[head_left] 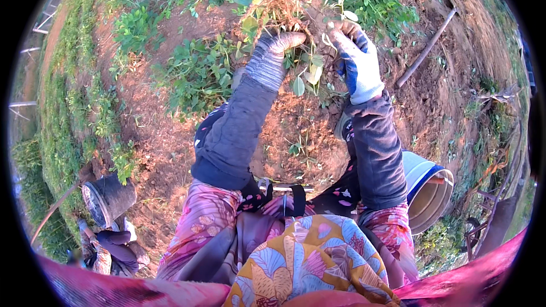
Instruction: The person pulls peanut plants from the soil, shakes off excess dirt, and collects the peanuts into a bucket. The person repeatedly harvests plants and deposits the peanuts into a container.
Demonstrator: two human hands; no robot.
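My left hand (277, 53), in a grey striped knit glove, grips an uprooted bunch of leafy plants, probably peanut plants, by the stems. The tangled brown roots (283, 6) stick up above its fingers, with green and yellowing leaves around them. Just right of the bunch is my right hand (356, 57), in a white glove with blue patches. Its fingers are bent close to thin stems and roots, and whatever lies between the fingertips is too small to make out. Below both hands, pale leaves (313, 74) hang down over the reddish soil.
Beside my right leg a white and blue bucket (428, 194) lies tipped, its mouth facing me. A wooden stick (426, 47) lies on the soil at upper right. To the left are a dark bucket (110, 199) and another person (117, 249). Green plants (196, 72) grow around.
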